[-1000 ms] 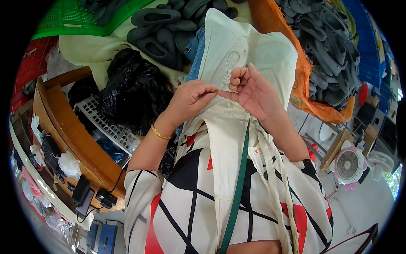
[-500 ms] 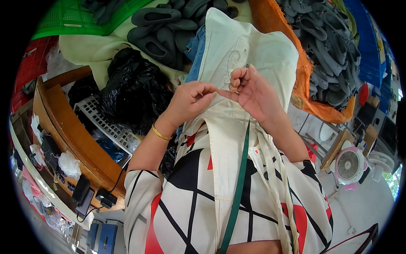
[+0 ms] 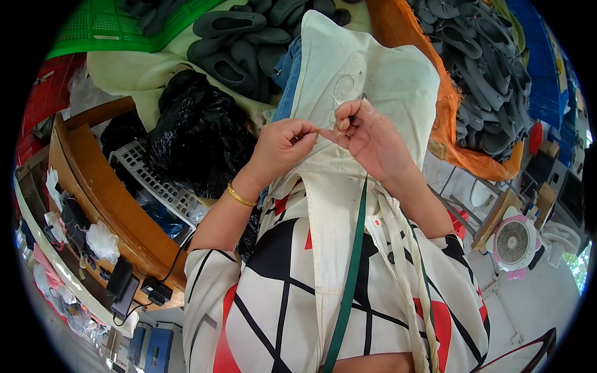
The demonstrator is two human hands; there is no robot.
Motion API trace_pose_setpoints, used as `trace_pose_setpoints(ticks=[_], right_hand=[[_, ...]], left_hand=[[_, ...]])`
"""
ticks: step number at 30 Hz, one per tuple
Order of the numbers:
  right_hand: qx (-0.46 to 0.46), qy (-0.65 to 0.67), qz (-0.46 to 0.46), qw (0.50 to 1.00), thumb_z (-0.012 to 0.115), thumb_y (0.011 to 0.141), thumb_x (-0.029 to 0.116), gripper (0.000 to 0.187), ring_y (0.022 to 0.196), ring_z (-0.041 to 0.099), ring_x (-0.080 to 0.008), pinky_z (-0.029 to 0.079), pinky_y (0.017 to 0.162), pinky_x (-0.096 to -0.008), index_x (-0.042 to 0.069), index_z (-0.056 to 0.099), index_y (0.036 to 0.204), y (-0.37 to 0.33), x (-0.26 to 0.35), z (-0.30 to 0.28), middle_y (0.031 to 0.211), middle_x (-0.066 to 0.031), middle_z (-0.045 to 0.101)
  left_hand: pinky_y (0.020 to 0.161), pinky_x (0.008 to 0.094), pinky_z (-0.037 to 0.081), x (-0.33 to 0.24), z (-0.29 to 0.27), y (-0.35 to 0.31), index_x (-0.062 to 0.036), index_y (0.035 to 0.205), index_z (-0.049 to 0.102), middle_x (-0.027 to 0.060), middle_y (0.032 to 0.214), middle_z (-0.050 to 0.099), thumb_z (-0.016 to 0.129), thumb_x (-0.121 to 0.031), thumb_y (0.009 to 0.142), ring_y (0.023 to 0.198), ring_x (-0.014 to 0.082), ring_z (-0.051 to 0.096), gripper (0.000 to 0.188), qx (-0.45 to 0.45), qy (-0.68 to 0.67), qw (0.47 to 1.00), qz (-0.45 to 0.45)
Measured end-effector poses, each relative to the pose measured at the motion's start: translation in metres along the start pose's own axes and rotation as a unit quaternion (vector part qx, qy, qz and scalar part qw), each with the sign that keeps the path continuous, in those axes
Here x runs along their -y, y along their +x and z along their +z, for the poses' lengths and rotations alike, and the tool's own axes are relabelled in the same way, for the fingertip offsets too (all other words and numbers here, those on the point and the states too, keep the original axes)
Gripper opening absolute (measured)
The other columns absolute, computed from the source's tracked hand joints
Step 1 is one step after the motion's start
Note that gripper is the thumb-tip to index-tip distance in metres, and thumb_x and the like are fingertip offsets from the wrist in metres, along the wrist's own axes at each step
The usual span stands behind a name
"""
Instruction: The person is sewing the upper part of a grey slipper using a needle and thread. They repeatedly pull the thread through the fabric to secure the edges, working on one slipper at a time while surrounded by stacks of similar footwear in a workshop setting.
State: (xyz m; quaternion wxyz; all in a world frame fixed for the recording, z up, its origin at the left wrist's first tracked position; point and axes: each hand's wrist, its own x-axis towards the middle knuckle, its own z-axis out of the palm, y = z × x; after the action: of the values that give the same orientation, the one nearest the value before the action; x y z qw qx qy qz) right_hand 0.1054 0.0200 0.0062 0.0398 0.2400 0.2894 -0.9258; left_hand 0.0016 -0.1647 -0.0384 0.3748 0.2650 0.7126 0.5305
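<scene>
Fingers of my left hand (image 3: 283, 146) pinch something thin and pale at their tips, too small to tell what; those of my right hand (image 3: 367, 137) curl together and pinch the other end, thumb up. Both hands meet just above the cream cloth garment (image 3: 379, 74) draped from my lap, wrists bent inward, forearms rising from the lower edge. A gold bangle (image 3: 239, 196) circles my left wrist. Beyond lie a crumpled black plastic bag (image 3: 196, 140), dark grey rubber soles (image 3: 236, 37) in heaps, an orange sack (image 3: 448, 118), a curved wooden tabletop (image 3: 106, 193) on my left and a small pink-and-white fan (image 3: 513, 242) on my right.
</scene>
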Motion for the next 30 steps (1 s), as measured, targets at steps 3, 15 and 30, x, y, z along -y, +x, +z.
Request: trace_pose_setpoints(ticks=[3,15,30], right_hand=[[-0.002,0.006,0.006,1.0,0.042,0.108,0.03,0.033,0.09,0.057,-0.0117,0.048,0.104,-0.0399,0.002,0.059,0.11,-0.001,-0.001,-0.002,0.093,-0.0018,0.056],[-0.042,0.045,0.093,0.994,0.043,0.106,0.041,0.042,0.089,0.056,-0.015,0.05,0.101,-0.0469,0.003,0.06,0.106,-0.003,-0.003,-0.016,0.093,-0.0024,0.054],[-0.062,0.039,0.111,0.991,0.045,0.106,0.041,0.041,0.087,0.057,-0.014,0.053,0.095,-0.0455,0.004,0.062,0.104,-0.008,-0.01,-0.015,0.09,-0.0021,0.056]], left_hand=[[0.066,0.0219,0.052,0.0,0.0,0.0,0.0018,0.099,0.072,0.0062,0.083,0.071,0.069,-0.004,0.087,0.071,0.0081,0.066,0.013,-0.002,0.033,0.999,0.031],[0.06,0.0328,0.051,0.0,-0.001,-0.004,-0.0078,0.085,0.066,0.0051,0.072,0.06,0.073,-0.002,0.073,0.068,0.0239,0.061,0.015,0.024,0.254,0.93,0.265],[0.06,0.0322,0.051,0.002,-0.002,-0.014,-0.0085,0.089,0.066,0.0036,0.071,0.058,0.072,-0.003,0.07,0.068,0.0215,0.061,0.021,0.05,0.255,0.928,0.266]])
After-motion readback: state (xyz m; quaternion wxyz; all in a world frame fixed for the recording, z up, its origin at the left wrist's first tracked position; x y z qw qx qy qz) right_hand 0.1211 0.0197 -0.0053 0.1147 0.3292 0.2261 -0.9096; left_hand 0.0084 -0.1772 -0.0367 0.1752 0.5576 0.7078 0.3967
